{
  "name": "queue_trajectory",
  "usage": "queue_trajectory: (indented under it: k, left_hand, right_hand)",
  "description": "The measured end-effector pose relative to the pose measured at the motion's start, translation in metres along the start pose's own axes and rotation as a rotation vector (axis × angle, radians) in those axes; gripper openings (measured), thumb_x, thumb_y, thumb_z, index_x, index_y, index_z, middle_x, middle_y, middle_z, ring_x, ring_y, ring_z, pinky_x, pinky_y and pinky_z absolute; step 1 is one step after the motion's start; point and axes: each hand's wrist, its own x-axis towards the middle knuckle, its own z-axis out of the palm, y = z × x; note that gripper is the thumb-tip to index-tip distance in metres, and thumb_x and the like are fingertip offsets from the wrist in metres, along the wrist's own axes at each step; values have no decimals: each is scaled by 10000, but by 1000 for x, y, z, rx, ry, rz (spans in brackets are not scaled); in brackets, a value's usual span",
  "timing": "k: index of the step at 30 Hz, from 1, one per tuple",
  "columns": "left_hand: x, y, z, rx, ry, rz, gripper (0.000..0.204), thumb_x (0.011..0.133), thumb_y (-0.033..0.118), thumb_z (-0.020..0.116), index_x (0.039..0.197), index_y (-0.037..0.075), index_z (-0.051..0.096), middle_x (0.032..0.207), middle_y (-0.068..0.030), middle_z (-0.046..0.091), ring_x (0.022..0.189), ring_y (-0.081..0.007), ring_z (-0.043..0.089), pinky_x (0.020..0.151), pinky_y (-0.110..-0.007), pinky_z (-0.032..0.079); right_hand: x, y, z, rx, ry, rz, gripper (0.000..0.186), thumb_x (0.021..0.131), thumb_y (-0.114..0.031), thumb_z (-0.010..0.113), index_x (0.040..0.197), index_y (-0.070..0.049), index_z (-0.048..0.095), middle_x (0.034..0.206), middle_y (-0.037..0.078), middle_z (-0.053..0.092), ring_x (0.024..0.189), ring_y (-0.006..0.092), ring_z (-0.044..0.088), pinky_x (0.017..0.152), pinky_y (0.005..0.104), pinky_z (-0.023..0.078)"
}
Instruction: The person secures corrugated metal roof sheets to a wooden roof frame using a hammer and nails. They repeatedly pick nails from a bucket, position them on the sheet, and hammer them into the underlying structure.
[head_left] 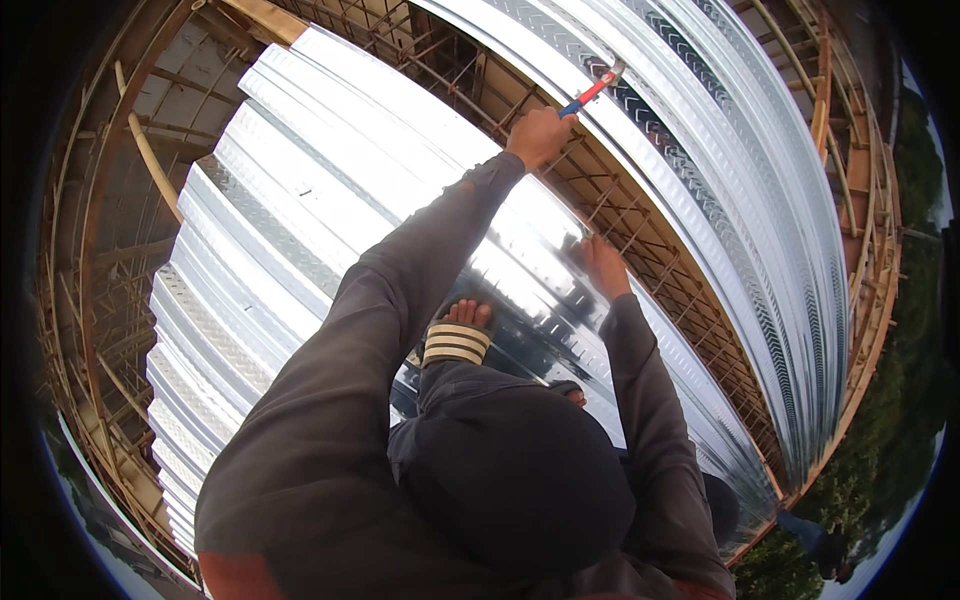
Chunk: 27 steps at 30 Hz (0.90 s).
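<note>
My left hand [540,138] is closed around the handle of a hammer [592,90] with a red and blue grip. Its metal head lies over the right-hand stack of shiny ribbed metal decking sheets [760,190]. Lower down, my right hand [604,266] rests with its fingers stretched on the edge of the left-hand metal sheet [330,150], and nothing shows in it. Between the two sheets runs an open gap with a rebar grid [640,225] below. My foot in a striped slide sandal [457,342] stands on the left sheet.
Brown beams and a scaffold-like frame [90,240] curve along the left side. A wooden beam [265,18] sits at the upper left. A dark rounded shape [515,480] fills the lower middle. Another person in dark clothes [822,545] and green trees [880,440] show at the lower right.
</note>
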Motion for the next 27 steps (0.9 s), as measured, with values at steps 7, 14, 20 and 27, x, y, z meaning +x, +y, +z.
queue_trajectory:
  k: [7,14,20,27]
  left_hand:
    - [36,1,85,-166,546,-75,589,989,467,566,1013,-115,654,1466,-427,326,1248,-546,471,1035,-565,406]
    - [70,66,77,-445,439,-448,686,985,563,492,1154,-78,671,1472,-407,325,1305,-550,431,1101,-505,380]
    - [82,57,82,-798,691,-365,562,976,470,573,937,-80,681,1348,-222,388,1146,-471,384,972,-574,380]
    - [80,58,82,-952,751,-315,433,937,364,626,872,-60,687,1179,-157,412,1060,-396,366,870,-549,384]
  right_hand:
    - [-29,-25,10,39,-40,146,369,1057,-330,419,1120,11,546,922,340,659,902,519,634,796,565,487]
    - [-50,-31,-15,164,7,253,361,1065,-308,419,1053,23,564,863,295,666,852,484,650,744,526,480]
    - [-64,-22,-21,147,24,296,393,1072,-316,412,1030,33,588,794,243,661,763,411,666,703,471,485]
    - [-71,-16,-8,111,-17,306,422,1076,-335,403,1000,36,588,839,251,663,817,443,651,734,491,481]
